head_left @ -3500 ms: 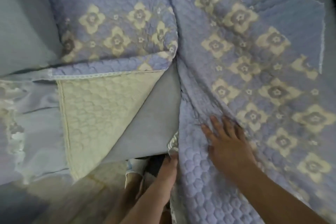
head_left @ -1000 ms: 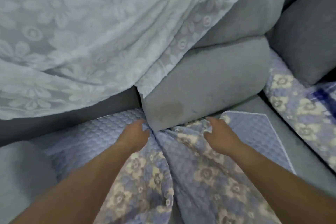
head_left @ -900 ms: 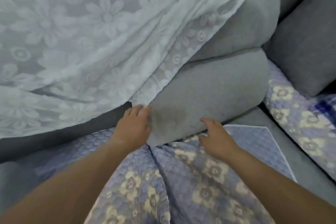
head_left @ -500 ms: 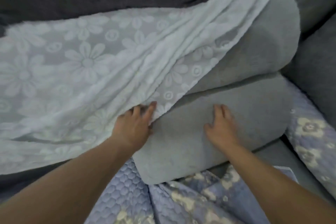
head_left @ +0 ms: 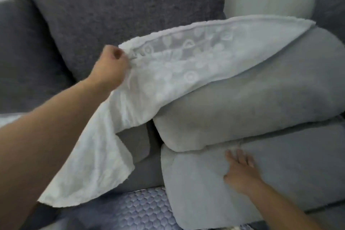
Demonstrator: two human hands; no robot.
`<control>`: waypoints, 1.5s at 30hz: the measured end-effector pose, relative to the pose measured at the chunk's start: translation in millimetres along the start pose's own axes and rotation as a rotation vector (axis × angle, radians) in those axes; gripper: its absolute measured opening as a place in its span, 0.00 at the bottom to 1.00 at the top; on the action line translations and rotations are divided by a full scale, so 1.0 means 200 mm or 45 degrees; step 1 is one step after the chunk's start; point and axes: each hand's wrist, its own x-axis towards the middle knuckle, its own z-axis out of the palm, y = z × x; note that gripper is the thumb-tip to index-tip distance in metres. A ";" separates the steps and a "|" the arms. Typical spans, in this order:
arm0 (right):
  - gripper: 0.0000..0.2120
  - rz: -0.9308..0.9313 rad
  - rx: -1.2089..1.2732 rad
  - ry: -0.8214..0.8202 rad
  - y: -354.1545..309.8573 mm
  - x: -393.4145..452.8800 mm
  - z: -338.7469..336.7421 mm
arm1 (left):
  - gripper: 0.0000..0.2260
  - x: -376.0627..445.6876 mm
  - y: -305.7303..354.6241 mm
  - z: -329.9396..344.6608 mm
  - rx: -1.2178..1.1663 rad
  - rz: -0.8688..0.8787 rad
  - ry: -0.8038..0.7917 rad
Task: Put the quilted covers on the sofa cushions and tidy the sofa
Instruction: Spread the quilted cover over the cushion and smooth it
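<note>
Left hand (head_left: 110, 69) has lifted one lace cloth (head_left: 179, 67), apparently pinching; right hand (head_left: 240, 170) spread on two cushions (head_left: 280, 170).

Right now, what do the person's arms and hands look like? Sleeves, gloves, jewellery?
Both forearms are bare as far as the frame shows: no sleeve or cuff in view. The left hand and right hand wear no gloves. No watch, bracelet or ring is visible, though the image is soft, so a thin ring could be missed. No markings show on either arm.
</note>
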 end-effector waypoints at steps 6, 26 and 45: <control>0.42 -0.059 -0.012 -0.104 0.04 0.01 -0.08 | 0.33 -0.02 -0.30 0.25 1.073 0.017 -0.663; 0.44 -0.183 -0.011 -0.368 0.07 0.11 -0.17 | 0.28 0.21 -0.26 0.67 0.966 -0.114 -0.097; 0.39 0.619 0.712 0.913 1.11 0.44 -0.61 | 0.44 -0.85 -1.21 1.29 0.132 -1.003 -0.202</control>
